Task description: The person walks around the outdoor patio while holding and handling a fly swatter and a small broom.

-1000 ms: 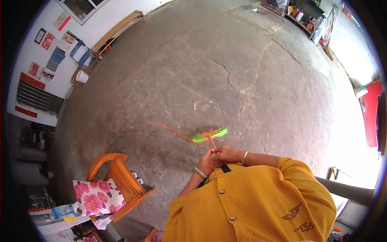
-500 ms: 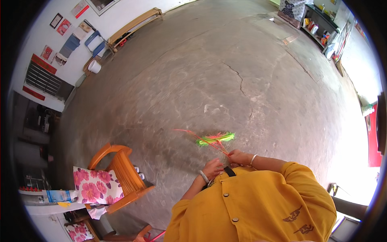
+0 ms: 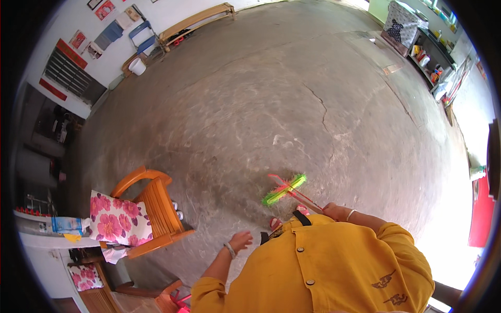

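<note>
My right hand (image 3: 336, 212) is closed round the thin reddish handle of a broom (image 3: 285, 191), in front of my body. The broom's wide head has bright green and pink bristles and lies slantwise over the floor, just beyond my feet. A red strip (image 3: 277, 179) sticks out past the head toward the far left; I cannot tell what it is. To the left, my left hand (image 3: 241, 241) hangs beside my body with its fingers apart and nothing in it. My sandalled foot (image 3: 275, 223) shows between my hands.
A wooden armchair (image 3: 162, 206) with a flowered cushion (image 3: 121, 218) stands at the left. Against the far left wall are a long bench (image 3: 198, 23), a blue folding chair (image 3: 143, 39) and a white bucket (image 3: 137, 66). Shelves (image 3: 430, 57) stand at the far right. Cracks run through the concrete floor (image 3: 235, 115).
My left hand has left its place near the right hand and swung out to the left. The right hand has moved rightward with the broom, whose head has turned to a steeper slant.
</note>
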Motion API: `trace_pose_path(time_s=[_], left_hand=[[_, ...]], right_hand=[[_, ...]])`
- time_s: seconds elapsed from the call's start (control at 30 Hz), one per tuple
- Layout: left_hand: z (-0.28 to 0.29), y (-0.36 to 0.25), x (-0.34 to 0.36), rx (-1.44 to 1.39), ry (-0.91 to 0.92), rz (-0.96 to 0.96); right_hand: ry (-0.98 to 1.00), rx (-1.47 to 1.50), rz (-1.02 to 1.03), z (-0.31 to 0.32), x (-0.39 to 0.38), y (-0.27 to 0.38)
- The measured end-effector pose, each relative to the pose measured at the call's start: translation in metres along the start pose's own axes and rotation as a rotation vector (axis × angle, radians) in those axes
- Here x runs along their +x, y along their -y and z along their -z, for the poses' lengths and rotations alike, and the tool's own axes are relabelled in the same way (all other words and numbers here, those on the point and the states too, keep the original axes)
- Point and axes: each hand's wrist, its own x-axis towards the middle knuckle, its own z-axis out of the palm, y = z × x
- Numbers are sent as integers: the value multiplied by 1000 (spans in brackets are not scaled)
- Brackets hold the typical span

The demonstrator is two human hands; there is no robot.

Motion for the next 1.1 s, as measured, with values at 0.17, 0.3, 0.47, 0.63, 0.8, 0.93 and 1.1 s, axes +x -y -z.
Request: trace_pose_path(time_s=[0.17, 0.3, 0.47, 0.63, 0.8, 0.93, 1.1], left_hand=[[25, -65, -54, 736, -85, -596], [12, -141, -119, 1209, -118, -786], [-70, -242, -164, 1751, 110, -871], [-136, -268, -234, 1553, 96, -1035], [-184, -277, -258, 1520, 197, -1196], [-201, -281, -259, 1523, 294, -1283], [-216, -285, -262, 1573, 371, -1316]], right_hand=[[-16, -132, 191, 13, -22, 33], [-185, 395, -93, 11, -26, 15], [-280, 518, -63, -31, 15, -171], [-233, 433, -196, -1, -16, -104], [-193, 390, -214, 16, -25, -84], [-208, 383, -235, 25, -39, -85], [-214, 376, -235, 28, -50, -85]])
